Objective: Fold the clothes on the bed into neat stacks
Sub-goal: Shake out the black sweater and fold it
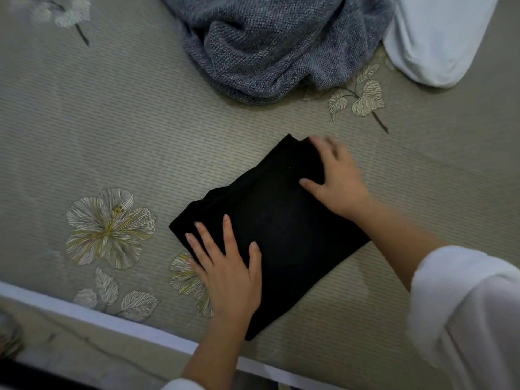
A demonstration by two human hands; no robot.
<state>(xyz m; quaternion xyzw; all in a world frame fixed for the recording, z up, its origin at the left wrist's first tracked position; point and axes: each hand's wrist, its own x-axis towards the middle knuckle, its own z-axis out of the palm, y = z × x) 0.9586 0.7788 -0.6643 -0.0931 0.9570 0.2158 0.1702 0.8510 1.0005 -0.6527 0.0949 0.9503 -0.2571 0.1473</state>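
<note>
A black garment [284,235], folded into a flat rectangle, lies tilted on the bed [118,142] near its front edge. My left hand [228,271] rests flat on its near left corner with the fingers spread. On the far right corner my right hand [337,181] presses down, fingers apart and slightly blurred. Neither hand grips the cloth. A crumpled grey-blue knitted garment [270,46] lies unfolded at the back, apart from the black one.
The bed cover is beige with printed flowers [109,226] and leaves. A white pillow or folded white cloth [439,38] sits at the back right. The bed's white edge [118,325] runs along the bottom left, with floor beyond it.
</note>
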